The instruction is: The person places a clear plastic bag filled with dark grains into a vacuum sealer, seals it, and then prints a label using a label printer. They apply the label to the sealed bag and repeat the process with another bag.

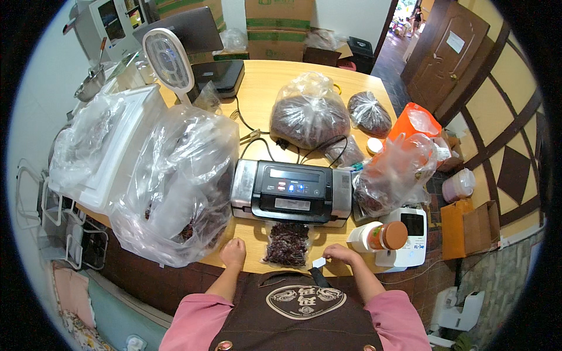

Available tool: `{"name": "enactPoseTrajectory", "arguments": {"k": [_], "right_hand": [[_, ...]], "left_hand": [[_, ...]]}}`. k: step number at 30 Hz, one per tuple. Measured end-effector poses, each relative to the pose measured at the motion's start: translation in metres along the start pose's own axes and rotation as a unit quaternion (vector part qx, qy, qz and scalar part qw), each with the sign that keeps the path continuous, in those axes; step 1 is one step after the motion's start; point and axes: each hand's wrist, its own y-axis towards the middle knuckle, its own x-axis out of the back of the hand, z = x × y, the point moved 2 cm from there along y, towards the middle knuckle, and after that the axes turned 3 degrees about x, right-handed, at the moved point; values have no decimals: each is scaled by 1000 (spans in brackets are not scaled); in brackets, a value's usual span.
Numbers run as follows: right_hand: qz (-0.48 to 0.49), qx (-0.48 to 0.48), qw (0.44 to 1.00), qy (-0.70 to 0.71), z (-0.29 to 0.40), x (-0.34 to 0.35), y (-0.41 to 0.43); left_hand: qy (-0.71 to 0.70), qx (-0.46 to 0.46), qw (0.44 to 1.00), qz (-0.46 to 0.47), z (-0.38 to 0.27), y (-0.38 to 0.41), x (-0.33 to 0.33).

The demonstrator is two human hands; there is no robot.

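Note:
A black and silver vacuum sealer stands on the wooden table, its buttons lit. From its front edge extends a clear bag of dark dried pieces, lying flat. My left hand rests closed on the table to the left of this bag, holding nothing that shows. My right hand is at the table's front edge, right of the bag, fingers curled. Close to its fingertips is a small white tag above a dark strap; whether the fingers touch it is unclear. A large clear bag of dark dried pieces stands left of the sealer.
Right of the sealer stand a knotted plastic bag, a jar with an orange-brown lid and a white device. Filled bags and loose cables lie behind it. White foam boxes and an electric swatter are at the left.

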Motion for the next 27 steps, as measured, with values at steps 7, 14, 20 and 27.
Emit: {"name": "enactPoseTrajectory", "arguments": {"k": [7,14,20,27], "right_hand": [[-48,11,999,7,0,-9,-5],[-48,-24,998,20,15,-11,-17],[-47,-17,999,19,11,-11,-14],[-49,-43,998,15,28,-12,-23]], "left_hand": [[-13,-15,1000,-19,2,0,-3],[-21,-19,999,-28,-3,0,5],[-4,-21,999,-24,0,0,2],[-3,-17,1000,-14,-2,0,6]]}}
